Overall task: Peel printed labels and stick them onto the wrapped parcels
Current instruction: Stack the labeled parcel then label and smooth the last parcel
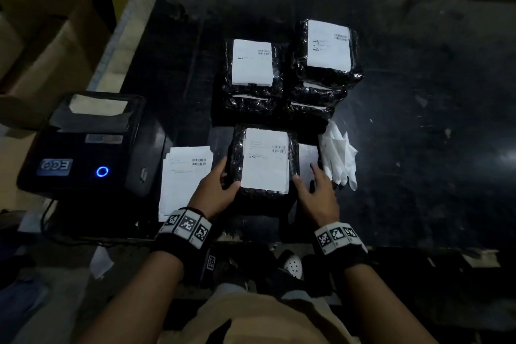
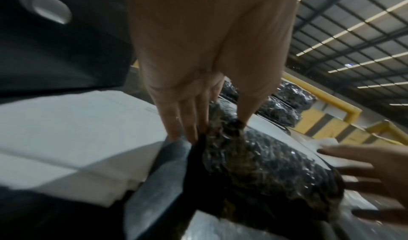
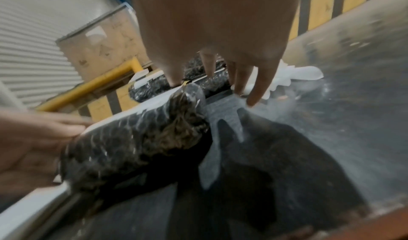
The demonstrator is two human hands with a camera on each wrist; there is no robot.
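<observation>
A black wrapped parcel (image 1: 237, 159) lies at the near middle of the table, with a white printed label (image 1: 265, 160) stuck on its top. My left hand (image 1: 227, 176) grips its near left corner, thumb on top and fingers down the side; the left wrist view shows this pinch (image 2: 214, 130) on the crinkled wrap (image 2: 264, 165). My right hand (image 1: 305, 176) rests beside the parcel's right edge with fingers straight and spread, the thumb touching the wrap. In the right wrist view those fingertips (image 3: 252, 100) point down at the table next to the parcel (image 3: 137, 144). A pile of printed label sheets (image 1: 184, 176) lies left of the parcel.
Two stacks of labelled black parcels (image 1: 252, 75) (image 1: 326, 56) stand behind. A label printer (image 1: 83, 145) with a blue light sits at the left. Peeled white backing strips (image 1: 339, 153) lie just right of my right hand. The dark table (image 1: 418, 120) stretches right; cardboard boxes (image 1: 42, 50) stand far left.
</observation>
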